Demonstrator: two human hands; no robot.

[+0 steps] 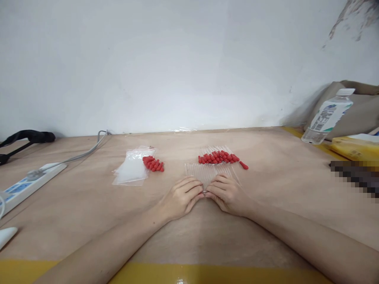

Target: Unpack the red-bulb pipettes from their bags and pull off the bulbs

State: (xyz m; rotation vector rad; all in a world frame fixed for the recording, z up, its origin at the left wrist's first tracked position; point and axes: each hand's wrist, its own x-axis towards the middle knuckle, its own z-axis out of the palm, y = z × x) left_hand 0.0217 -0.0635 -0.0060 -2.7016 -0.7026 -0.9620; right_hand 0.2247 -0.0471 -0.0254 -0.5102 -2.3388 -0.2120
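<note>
A row of thin clear glass tubes (193,170) lies side by side on the table in front of me. My left hand (185,194) and my right hand (226,193) meet at the row's near end, fingers bent over the tubes and thumbs pinching from below. The fingers hide the near tips. Just behind lies a batch of red rubber bulbs (218,157) with clear tubes extending beyond them. One loose red bulb (243,165) rests at its right. Left of the row, a small pile of red bulbs (153,163) touches some clear plastic bags (130,169).
At the left are a white power strip (32,183) with a grey cable (85,153) and a black strap-like object (32,136). A water bottle (328,116) leans against a beige bag (358,104) at the right, near a yellow packet (355,148). A wall closes off the back.
</note>
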